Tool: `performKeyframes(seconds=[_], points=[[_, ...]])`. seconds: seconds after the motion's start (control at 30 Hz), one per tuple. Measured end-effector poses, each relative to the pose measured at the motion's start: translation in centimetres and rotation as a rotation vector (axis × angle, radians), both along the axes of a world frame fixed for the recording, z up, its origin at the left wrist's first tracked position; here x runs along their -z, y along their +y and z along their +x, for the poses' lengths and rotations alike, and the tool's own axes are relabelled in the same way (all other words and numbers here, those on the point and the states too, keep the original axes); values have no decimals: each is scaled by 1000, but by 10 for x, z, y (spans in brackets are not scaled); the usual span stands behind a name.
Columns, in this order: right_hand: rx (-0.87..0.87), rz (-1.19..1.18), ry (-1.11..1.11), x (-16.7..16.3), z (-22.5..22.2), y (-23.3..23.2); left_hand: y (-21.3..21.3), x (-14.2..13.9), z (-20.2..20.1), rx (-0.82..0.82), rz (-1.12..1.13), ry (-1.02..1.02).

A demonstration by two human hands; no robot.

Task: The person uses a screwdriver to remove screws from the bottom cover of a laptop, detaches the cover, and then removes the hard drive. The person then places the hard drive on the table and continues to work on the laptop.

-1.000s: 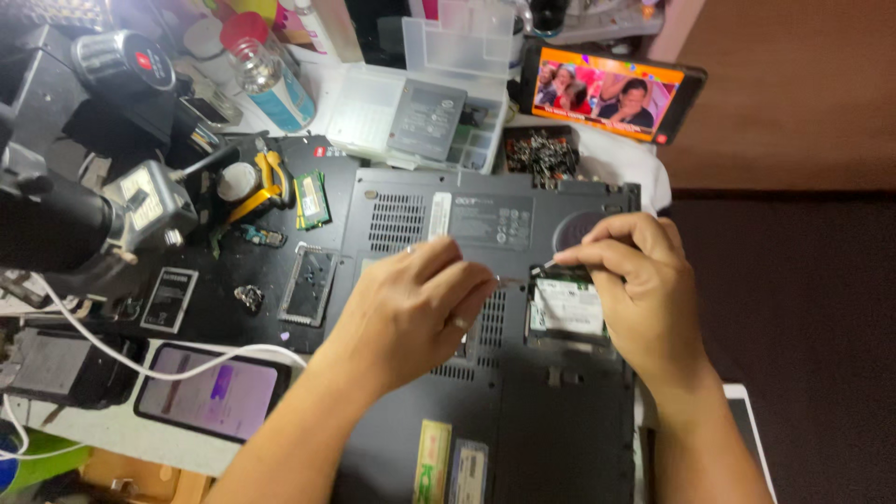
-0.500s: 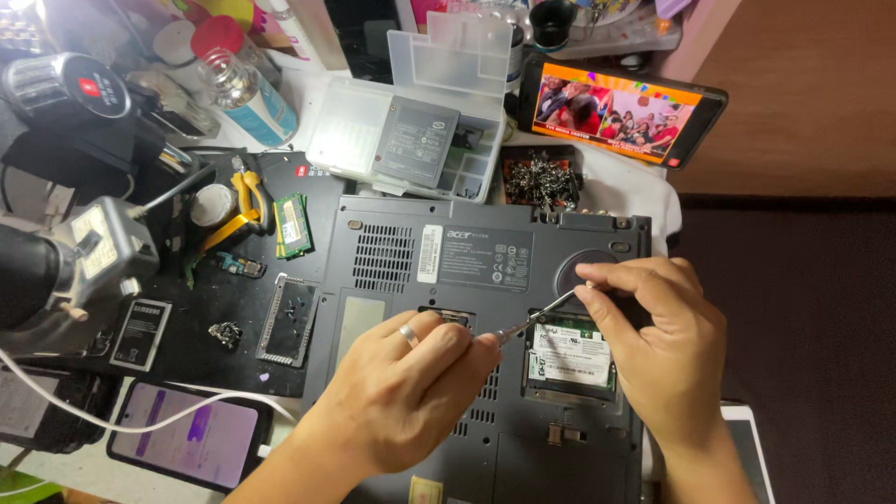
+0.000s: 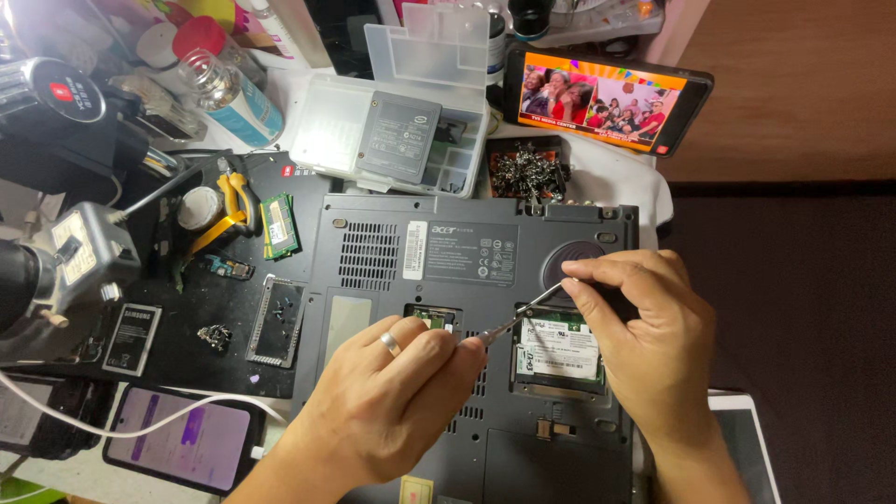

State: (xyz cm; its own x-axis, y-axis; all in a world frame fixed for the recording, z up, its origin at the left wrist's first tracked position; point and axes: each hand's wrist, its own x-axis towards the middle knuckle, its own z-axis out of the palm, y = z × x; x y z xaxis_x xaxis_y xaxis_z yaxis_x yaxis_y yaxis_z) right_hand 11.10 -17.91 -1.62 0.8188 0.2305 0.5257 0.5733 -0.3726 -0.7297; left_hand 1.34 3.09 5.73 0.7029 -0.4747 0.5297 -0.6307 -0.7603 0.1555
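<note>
1. My work mat point(image 3: 187, 308) is black and crowded, set on a white table; the upturned grey laptop point(image 3: 467, 252) lies at its centre, underside facing me.
2. My right hand point(image 3: 653, 345) pinches metal tweezers point(image 3: 523, 315) between thumb and forefinger, fingers closed narrow around the upper end.
3. The tweezers slant from 2 o'clock down to 8 o'clock, and their tips meet the fingertips of my left hand point(image 3: 392, 401).
4. My left hand, ring on one finger, is curled with its fingertips bunched at the tweezer tips; I cannot tell whether anything tiny sits between them.
5. Just below the tweezers, an open bay in the laptop shows a small wireless card point(image 3: 558, 347) with a white label, touching the edge of my right hand.
6. At 12 o'clock of the laptop stands a clear plastic parts box point(image 3: 392, 131), lid up, with a grey adapter brick inside.
7. At 1 o'clock a phone point(image 3: 602, 98) leans, its screen lit with a colourful picture.
8. At 9 o'clock lie green memory sticks point(image 3: 278, 224) and yellow-handled pliers point(image 3: 229, 201).
9. At 7 o'clock another phone point(image 3: 182, 439) rests with a white cable across it.
</note>
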Motion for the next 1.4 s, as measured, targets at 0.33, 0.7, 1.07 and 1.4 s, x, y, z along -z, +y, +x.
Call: performKeyframes(seconds=[0.33, 0.7, 1.07, 1.4], points=[[8, 14, 11, 0, 0, 0, -2, 2, 1, 11, -9, -4], [15, -7, 15, 1, 0, 0, -6, 0, -1, -29, 32, -7], [20, -4, 19, 3, 0, 0, -38, -17, 6, -186, 201, 252], [0, 33, 4, 2, 1, 0, -35, -44, 35, 44, 192, 258]])
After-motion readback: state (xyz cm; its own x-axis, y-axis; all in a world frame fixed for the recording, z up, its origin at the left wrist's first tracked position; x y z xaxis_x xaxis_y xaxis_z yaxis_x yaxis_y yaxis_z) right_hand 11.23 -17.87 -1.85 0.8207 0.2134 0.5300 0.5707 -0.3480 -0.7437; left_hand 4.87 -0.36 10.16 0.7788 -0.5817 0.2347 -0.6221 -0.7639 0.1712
